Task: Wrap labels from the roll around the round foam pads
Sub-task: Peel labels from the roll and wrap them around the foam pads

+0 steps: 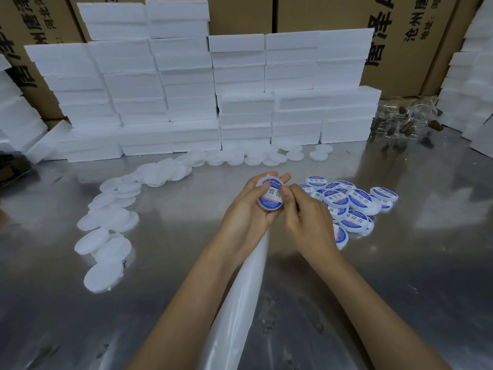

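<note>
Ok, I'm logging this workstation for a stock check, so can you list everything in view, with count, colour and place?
held foam pad: one, white with a blue, white and green label, between both hands above the table centre
label backing strip: one, translucent white, running from the hands down to the bottom edge
labelled pads: a pile, too overlapped to count, white with blue labels, right of the hands
plain foam pads: dozens, white, in a curved trail from lower left to the blocks
foam blocks: many stacked, white, along the back and both sides
cardboard cartons: several, brown, printed black, behind the blocks
clear bags with brown pieces: back right
table: one, shiny metal
left hand: cradles the pad
right hand: pinches at the pad's edge
</note>
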`<state>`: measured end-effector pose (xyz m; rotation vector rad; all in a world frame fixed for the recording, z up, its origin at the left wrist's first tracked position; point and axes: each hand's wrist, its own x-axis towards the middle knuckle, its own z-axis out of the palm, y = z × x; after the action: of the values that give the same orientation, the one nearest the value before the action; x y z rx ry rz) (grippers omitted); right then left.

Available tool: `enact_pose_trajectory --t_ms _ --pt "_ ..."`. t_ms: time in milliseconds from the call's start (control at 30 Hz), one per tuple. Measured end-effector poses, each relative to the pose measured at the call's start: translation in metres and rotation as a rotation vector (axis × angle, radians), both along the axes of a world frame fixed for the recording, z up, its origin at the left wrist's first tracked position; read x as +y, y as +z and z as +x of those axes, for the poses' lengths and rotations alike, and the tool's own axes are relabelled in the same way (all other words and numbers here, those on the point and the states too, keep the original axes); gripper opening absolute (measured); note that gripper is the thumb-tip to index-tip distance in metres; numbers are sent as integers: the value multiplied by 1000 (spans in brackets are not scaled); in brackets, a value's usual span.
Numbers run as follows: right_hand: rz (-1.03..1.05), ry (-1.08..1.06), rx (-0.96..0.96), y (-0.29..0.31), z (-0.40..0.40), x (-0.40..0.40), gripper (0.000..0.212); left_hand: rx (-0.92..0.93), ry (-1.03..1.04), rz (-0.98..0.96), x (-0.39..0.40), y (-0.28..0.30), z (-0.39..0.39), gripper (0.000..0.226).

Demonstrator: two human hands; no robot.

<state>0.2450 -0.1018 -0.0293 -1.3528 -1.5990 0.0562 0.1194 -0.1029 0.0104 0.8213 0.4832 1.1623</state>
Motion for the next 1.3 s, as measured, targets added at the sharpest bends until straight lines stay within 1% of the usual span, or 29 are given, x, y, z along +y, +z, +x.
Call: enact_pose_trajectory --t_ms 133,167,233,333,400,467,533,600,733,800,833,867,933,967,1033,1100,1200,1300 --pt "-26 25 9 -4 0 2 32 508 274 221 0 -1 -6 22" --pt "-46 33 7 -5 -1 2 32 581 318 280 0 0 -8 22" --pt "-82 47 27 -7 -1 3 31 637 375 327 2 1 -13 23" --pt "-98 85 91 -5 0 2 29 645 449 249 4 1 -18 22" --pt "-111 105 112 -4 1 1 32 586 470 184 4 0 -20 19" --pt "-134 66 49 -4 0 1 47 476 463 133 4 0 -20 20" --pt "-127 9 -34 -5 -1 1 55 408 463 111 4 0 -19 21" --pt "-86 -25 -50 -5 -1 1 52 402 468 108 4 -1 -18 23" --pt "-36 -24 -6 -2 0 1 40 369 441 82 4 -2 -17 28" --pt "-25 -38 26 0 2 2 36 419 416 104 3 -1 -16 25" --pt "-27 -50 43 1 3 2 34 454 383 128 3 -1 -16 21" --pt "-29 -61 60 2 4 2 34 481 328 154 1 1 -15 22" --pt "-34 -72 79 3 5 3 33 529 214 210 0 0 -14 41" --pt "-39 -68 85 3 6 3 33 561 199 238 0 0 -14 44" --pt "-58 -24 112 3 6 2 35 602 251 255 -2 0 -15 39" --pt "-82 47 125 3 7 1 38 552 321 211 -2 2 -16 33" --pt "-119 54 10 1 6 0 47 465 399 137 -2 2 -16 25" --pt "-80 -22 -146 1 7 0 49 468 474 132 -2 -1 -15 12"
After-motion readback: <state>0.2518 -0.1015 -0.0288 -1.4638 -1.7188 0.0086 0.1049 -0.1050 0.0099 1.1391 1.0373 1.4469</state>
